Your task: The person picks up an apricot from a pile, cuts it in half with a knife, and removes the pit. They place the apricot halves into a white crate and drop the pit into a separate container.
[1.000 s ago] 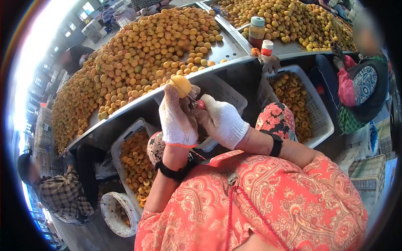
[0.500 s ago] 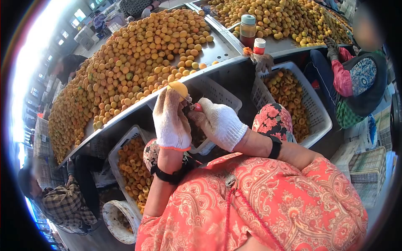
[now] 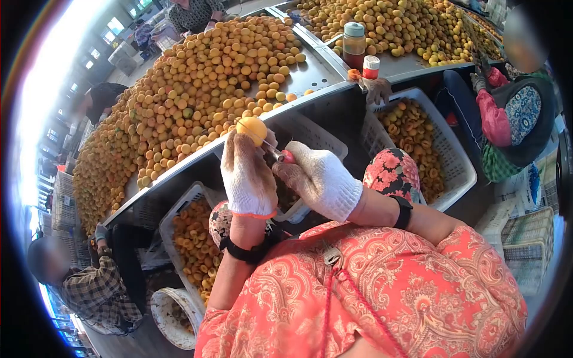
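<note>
My left hand [image 3: 246, 176], in a white glove with stained fingers, is closed around a yellow-orange apricot [image 3: 251, 130] and holds it up near the table's front edge. In my right hand [image 3: 322, 179], also gloved, sits a small knife with a red handle [image 3: 288, 156]. Its thin blade points up and left, with the tip right at the fruit's right side. Below my hands a crate [image 3: 325, 140] is partly hidden by the gloves. Whole apricots [image 3: 197, 89] lie heaped on the metal table [image 3: 304, 74] beyond.
Crates of halved apricots stand to the left [image 3: 194, 250] and right [image 3: 412, 140] of my knees. A white bucket [image 3: 173, 316] is at lower left. A jar [image 3: 353, 45] and a red-and-white bottle [image 3: 370, 67] stand on the table. People sit at left [image 3: 101, 292] and right [image 3: 519, 113].
The apricot has turned in my left hand, so its rounder side shows. Both my hands appear slightly lower and farther right. The person at left has shifted posture.
</note>
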